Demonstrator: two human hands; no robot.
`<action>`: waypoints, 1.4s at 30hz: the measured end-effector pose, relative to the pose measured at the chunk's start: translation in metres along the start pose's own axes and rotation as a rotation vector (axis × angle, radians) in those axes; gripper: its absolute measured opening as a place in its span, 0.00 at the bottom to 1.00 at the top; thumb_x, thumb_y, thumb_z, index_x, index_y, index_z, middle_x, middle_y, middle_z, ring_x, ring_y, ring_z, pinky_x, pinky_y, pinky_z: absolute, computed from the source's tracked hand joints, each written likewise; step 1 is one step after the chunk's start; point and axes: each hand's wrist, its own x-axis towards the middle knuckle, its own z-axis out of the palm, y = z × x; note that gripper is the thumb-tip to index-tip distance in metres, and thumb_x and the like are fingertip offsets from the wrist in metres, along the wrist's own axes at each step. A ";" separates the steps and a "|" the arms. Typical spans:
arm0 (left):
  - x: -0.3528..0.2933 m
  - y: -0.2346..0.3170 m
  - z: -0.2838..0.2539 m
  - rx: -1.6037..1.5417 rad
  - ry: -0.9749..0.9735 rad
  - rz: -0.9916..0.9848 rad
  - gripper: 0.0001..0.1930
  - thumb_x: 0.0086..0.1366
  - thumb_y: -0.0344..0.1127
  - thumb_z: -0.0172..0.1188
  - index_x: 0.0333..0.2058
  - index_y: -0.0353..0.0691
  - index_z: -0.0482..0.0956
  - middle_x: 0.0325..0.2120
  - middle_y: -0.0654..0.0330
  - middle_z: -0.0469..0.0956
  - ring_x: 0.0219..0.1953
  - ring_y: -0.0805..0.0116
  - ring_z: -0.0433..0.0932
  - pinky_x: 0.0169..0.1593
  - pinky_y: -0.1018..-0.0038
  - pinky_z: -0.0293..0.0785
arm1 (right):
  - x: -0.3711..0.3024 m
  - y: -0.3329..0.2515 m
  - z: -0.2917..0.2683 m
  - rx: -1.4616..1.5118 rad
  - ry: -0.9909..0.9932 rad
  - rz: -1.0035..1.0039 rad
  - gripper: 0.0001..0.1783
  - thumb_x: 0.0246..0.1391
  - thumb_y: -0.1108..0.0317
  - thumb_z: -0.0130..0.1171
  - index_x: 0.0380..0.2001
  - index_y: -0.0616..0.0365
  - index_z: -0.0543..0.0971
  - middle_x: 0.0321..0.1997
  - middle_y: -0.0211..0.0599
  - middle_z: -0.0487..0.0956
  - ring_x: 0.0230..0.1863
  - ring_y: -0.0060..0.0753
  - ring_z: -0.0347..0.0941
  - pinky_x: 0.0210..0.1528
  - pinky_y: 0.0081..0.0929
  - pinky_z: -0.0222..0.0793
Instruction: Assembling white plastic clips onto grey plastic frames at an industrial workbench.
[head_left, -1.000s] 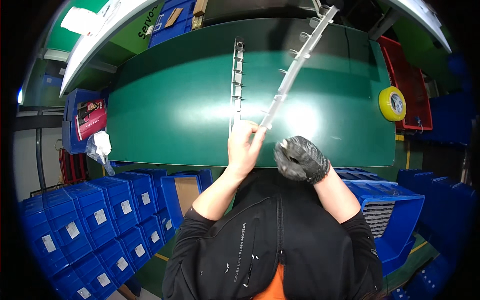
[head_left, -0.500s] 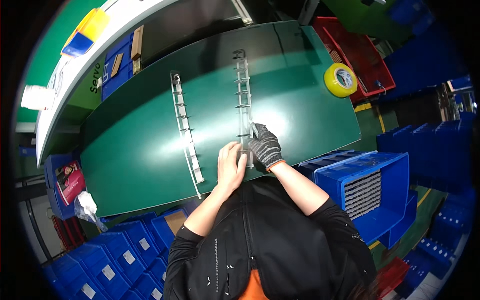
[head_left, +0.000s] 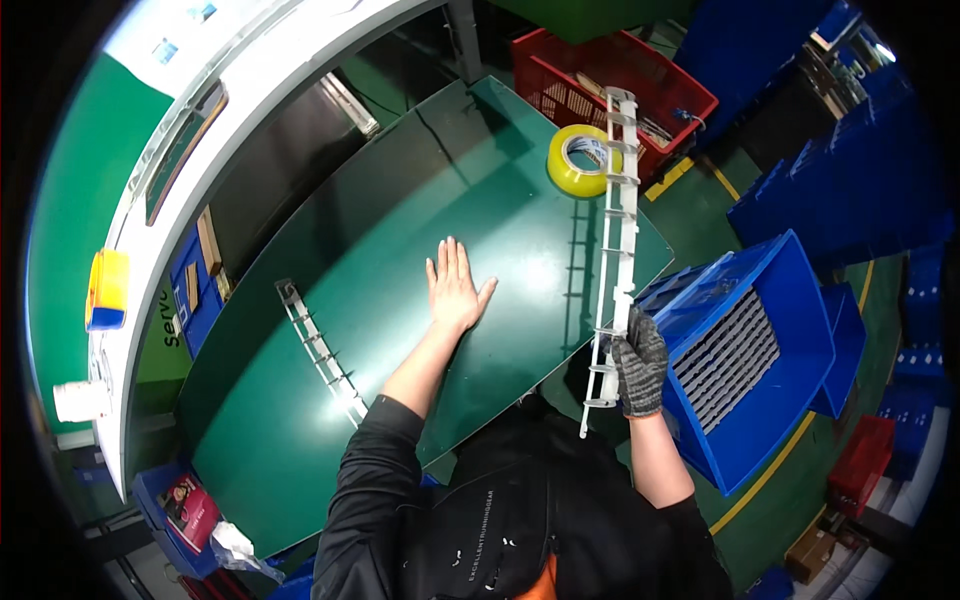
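My right hand [head_left: 642, 365], in a grey knit glove, grips the near end of a long white ladder-like plastic strip [head_left: 627, 255] with several cross pieces. Raised at the table's right edge, the strip points away from me and casts a shadow on the green tabletop [head_left: 510, 340]. My bare left hand [head_left: 457, 290] lies spread on or just over the middle of the table, holding nothing. A second, similar strip [head_left: 318, 345] rests on the table to the left, its near end hidden by my sleeve.
A yellow tape roll [head_left: 561, 172] sits at the far right of the table, beside a red crate [head_left: 690, 98]. To the right is a tilted blue crate [head_left: 803, 335] containing stacked light-grey ribbed pieces [head_left: 728, 360]. A blue box with a pink package [head_left: 193, 512] stands at the lower left.
My right hand has lifted the strip off the table and carried it right. My left hand has left the strip and spread open. The view has turned to the right.
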 end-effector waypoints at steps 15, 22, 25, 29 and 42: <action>-0.076 0.139 0.034 -0.852 -0.432 1.192 0.20 0.56 0.46 0.52 0.41 0.38 0.71 0.46 0.51 0.69 0.54 0.55 0.63 0.59 0.57 0.55 | 0.002 0.007 -0.021 -0.343 -0.073 -0.004 0.13 0.46 0.77 0.53 0.38 0.64 0.73 0.32 0.36 0.75 0.33 0.25 0.71 0.38 0.23 0.67; -0.102 -0.068 -0.031 -0.341 0.437 -0.114 0.18 0.50 0.31 0.57 0.42 0.36 0.70 0.46 0.48 0.67 0.50 0.50 0.64 0.54 0.62 0.60 | 0.063 0.080 0.035 -0.727 -0.398 -0.219 0.15 0.48 0.67 0.51 0.41 0.58 0.74 0.41 0.48 0.75 0.43 0.48 0.70 0.48 0.38 0.64; -0.152 -0.129 -0.045 -0.127 0.430 -0.715 0.28 0.47 0.36 0.60 0.48 0.37 0.65 0.51 0.48 0.61 0.54 0.51 0.58 0.56 0.62 0.57 | 0.090 0.096 0.060 -0.846 -0.458 -0.329 0.16 0.48 0.65 0.50 0.42 0.57 0.74 0.42 0.49 0.74 0.45 0.48 0.69 0.49 0.39 0.63; -0.213 -0.167 -0.022 -0.285 0.173 -1.167 0.32 0.44 0.38 0.61 0.50 0.39 0.63 0.49 0.52 0.61 0.54 0.54 0.58 0.55 0.58 0.57 | 0.095 0.097 0.102 -1.020 -0.486 -0.373 0.17 0.47 0.64 0.51 0.41 0.58 0.74 0.42 0.50 0.73 0.46 0.49 0.68 0.50 0.39 0.63; -0.402 -0.158 -0.037 -0.293 0.542 -1.471 0.20 0.52 0.31 0.55 0.46 0.39 0.69 0.40 0.47 0.74 0.42 0.53 0.74 0.45 0.65 0.69 | -0.070 0.048 0.205 -0.789 -1.359 -0.570 0.11 0.49 0.63 0.48 0.31 0.58 0.75 0.34 0.45 0.74 0.34 0.47 0.71 0.36 0.39 0.68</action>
